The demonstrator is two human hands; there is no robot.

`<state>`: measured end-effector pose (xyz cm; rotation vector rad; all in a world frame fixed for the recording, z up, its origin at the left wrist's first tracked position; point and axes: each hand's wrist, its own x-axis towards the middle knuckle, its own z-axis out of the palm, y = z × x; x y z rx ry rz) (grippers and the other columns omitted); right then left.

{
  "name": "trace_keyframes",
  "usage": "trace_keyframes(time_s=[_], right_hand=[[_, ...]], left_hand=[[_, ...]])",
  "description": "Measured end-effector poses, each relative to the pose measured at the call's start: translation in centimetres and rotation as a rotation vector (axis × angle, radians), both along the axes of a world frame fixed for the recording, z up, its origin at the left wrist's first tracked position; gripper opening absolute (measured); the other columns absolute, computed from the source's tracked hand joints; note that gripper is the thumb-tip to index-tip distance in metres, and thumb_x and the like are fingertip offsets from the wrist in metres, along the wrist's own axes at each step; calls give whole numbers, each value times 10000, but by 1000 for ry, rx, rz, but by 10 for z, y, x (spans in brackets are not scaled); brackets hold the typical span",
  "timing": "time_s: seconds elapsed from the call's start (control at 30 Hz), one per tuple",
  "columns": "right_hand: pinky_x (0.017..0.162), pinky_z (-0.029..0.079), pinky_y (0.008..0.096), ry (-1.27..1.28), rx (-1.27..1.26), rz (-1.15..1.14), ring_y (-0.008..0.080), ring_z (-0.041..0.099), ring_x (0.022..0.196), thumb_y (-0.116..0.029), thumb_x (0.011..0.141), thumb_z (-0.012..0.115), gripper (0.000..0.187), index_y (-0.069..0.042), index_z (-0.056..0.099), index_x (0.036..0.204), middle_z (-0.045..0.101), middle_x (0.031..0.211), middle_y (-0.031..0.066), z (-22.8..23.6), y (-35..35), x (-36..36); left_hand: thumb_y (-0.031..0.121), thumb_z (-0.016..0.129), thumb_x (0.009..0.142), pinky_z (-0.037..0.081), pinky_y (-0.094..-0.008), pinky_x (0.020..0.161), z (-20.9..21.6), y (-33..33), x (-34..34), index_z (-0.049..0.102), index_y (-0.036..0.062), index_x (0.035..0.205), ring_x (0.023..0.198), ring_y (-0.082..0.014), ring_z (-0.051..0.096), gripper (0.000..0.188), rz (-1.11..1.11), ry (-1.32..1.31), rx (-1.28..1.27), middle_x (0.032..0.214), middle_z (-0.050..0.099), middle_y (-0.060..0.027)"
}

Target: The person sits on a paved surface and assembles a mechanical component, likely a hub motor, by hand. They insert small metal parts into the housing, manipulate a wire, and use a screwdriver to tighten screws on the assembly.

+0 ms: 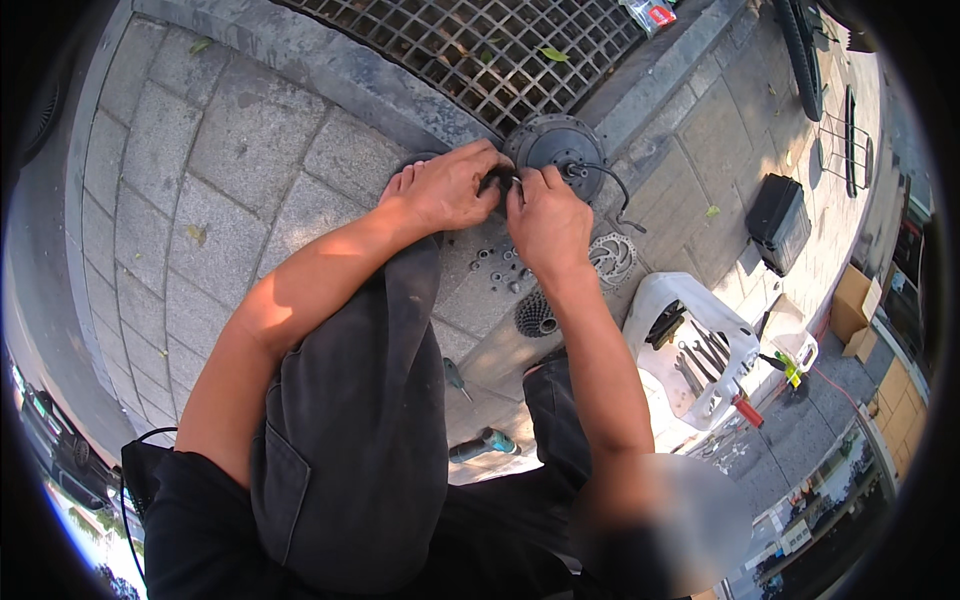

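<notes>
My trousers (365, 420) are matt, dark cloth. Before me, the hub motor (545, 145) looks like dull grey metal, the brake rotor (622, 258) brighter metal, the sprocket cassette (532, 318) dark metal. I see rough stone pavers (240, 140) and a smooth, white plastic tool bin (735, 332).

The single head-worn fisheye view looks steeply down, from near above, onto the hands (450, 190) and paving (235, 150).

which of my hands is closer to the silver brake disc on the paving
Your right. The right hand is just up and left of the brake disc in the picture; the left hand is farther off, left of the right one.
</notes>
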<state>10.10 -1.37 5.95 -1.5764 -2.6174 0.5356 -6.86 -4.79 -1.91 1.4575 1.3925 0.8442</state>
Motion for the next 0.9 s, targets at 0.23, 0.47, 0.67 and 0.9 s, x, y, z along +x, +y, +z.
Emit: trace_keyframes(time_s=[0.23, 0.47, 0.67, 0.9], right_hand=[[750, 595, 479, -6, -33, 15, 364, 723, 878, -176, 918, 707, 151, -36, 672, 963, 686, 969, 143, 1, 4, -4], [741, 600, 447, -57, -1, 104, 341, 725, 866, -209, 911, 736, 203, -30, 653, 961, 674, 958, 150, -8, 6, 1], [689, 604, 407, -111, 101, 172, 294, 718, 825, -195, 899, 737, 187, -46, 632, 941, 652, 912, 117, -15, 4, 2], [696, 611, 385, -221, 59, 215, 295, 715, 849, -79, 853, 686, 145, -32, 619, 973, 644, 975, 146, -13, 2, -2]], left_hand=[[135, 683, 888, 571, -438, 874, -3, -1, 0, 698, 79, 1172, 1038, -376, 685, 290, 11, 14, 23, 1139, 667, -118], [41, 664, 890, 556, -419, 921, 4, 0, 0, 683, 13, 1184, 1069, -385, 680, 296, -14, 20, 1, 1146, 673, -167], [28, 643, 893, 552, -420, 927, 2, 0, 0, 680, 11, 1186, 1080, -390, 673, 296, -12, 6, -1, 1148, 673, -168], [-14, 604, 897, 543, -413, 906, -6, -1, 1, 679, 5, 1185, 1057, -380, 675, 298, 14, -64, 20, 1108, 669, -171]])
